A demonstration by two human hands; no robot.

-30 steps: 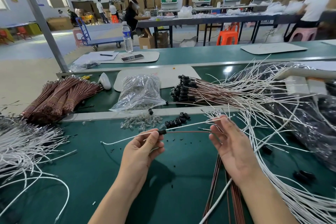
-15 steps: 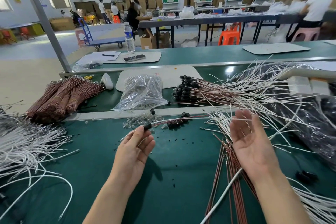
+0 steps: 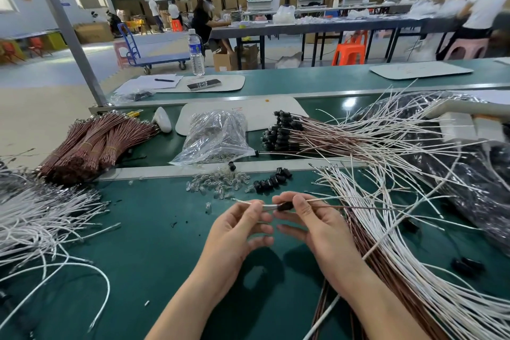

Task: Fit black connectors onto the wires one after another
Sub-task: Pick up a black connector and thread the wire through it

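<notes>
Our hands meet over the green desk (image 3: 143,257), near the middle of the view. Our left hand (image 3: 240,229) pinches a white wire (image 3: 269,205) between thumb and forefinger, with the other fingers loosely curled beneath. Our right hand (image 3: 311,225) pinches a black connector (image 3: 285,205) at the end of that wire. The connector is held off the desk between the two hands. A thin brown wire (image 3: 358,206) runs out from it toward three o'clock.

At twelve o'clock from our hands lies a short row of loose black connectors (image 3: 271,181), with a scatter of small clear parts (image 3: 218,183) just at its nine o'clock. Farther toward twelve sits a clear plastic bag (image 3: 218,138). A bundle of capped wires (image 3: 281,132) lies at its three o'clock and tied brown bundles (image 3: 91,143) at its nine o'clock.

Loose white wires (image 3: 41,218) spread at nine o'clock of our hands. A larger wire heap (image 3: 392,243), white and brown, lies at four o'clock.
</notes>
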